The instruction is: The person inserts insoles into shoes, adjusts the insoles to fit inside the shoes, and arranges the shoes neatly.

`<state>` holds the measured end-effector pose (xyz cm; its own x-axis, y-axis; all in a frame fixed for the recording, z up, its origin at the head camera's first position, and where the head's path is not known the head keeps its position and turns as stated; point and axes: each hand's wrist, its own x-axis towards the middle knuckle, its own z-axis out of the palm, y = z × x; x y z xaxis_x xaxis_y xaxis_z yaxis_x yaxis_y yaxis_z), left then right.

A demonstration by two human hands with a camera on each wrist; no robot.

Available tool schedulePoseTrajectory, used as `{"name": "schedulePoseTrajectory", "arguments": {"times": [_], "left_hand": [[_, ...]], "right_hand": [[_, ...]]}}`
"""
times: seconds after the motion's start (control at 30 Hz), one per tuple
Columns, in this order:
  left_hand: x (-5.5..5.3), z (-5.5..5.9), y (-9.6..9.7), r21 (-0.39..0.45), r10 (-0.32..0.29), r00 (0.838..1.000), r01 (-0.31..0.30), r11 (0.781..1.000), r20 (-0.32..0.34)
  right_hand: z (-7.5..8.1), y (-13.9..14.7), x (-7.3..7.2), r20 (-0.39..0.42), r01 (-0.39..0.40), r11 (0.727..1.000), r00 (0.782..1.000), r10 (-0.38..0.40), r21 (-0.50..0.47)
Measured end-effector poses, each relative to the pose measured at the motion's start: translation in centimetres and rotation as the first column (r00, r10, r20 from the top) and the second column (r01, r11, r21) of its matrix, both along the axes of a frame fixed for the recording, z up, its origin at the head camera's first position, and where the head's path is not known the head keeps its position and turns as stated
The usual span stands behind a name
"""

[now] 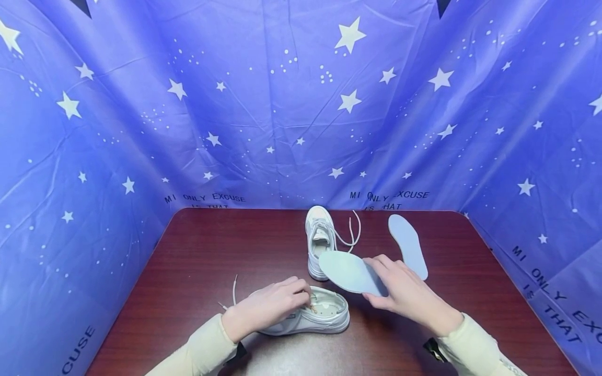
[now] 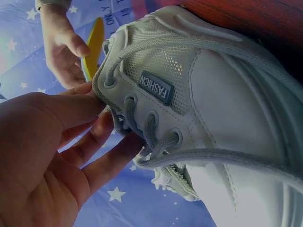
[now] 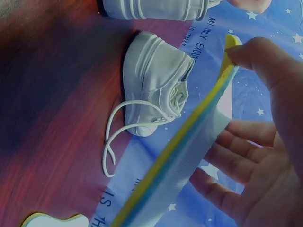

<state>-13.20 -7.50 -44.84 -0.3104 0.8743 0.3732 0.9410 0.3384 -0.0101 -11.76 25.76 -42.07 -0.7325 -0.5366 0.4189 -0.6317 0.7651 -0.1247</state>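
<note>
A white lace-up sneaker (image 1: pixel 324 326) lies at the front of the table with its heel toward the right. My left hand (image 1: pixel 277 305) grips its tongue and collar edge beside the laces; the left wrist view shows the thumb and fingers pinching there, next to a grey label (image 2: pixel 157 88). In my right hand (image 1: pixel 404 290) is a pale insole (image 1: pixel 350 274) with a yellow underside, pinched at one end between thumb and fingers. It is held up in the air, just right of and above the sneaker's opening.
A second white sneaker (image 1: pixel 314 237) stands farther back, toe away, its loose lace (image 1: pixel 350 243) trailing right. Another insole (image 1: pixel 408 243) lies on the dark red wooden table (image 1: pixel 211 250) at the back right. Blue star-printed cloth (image 1: pixel 282 104) hangs around the table.
</note>
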Motion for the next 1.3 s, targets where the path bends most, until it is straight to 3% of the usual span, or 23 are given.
{"name": "schedulePoseTrajectory", "arguments": {"times": [0.43, 0.87, 1.3], "left_hand": [[0.0, -0.1, 0.1, 0.017, -0.013, 1.000, 0.013, 1.000, 0.009], [-0.2, -0.2, 0.1, 0.024, -0.034, 0.999, 0.034, 0.999, 0.011], [-0.2, -0.1, 0.0, 0.013, -0.028, 0.999, 0.028, 1.000, 0.022]], "right_hand": [[0.2, 0.8, 0.1, -0.032, -0.165, 0.985, 0.985, 0.167, 0.055], [1.0, 0.4, -0.3, -0.024, -0.297, 0.951, 0.954, 0.300, 0.080], [1.5, -1.0, -0.4, -0.025, -0.338, 0.932, 0.939, 0.344, 0.135]]}}
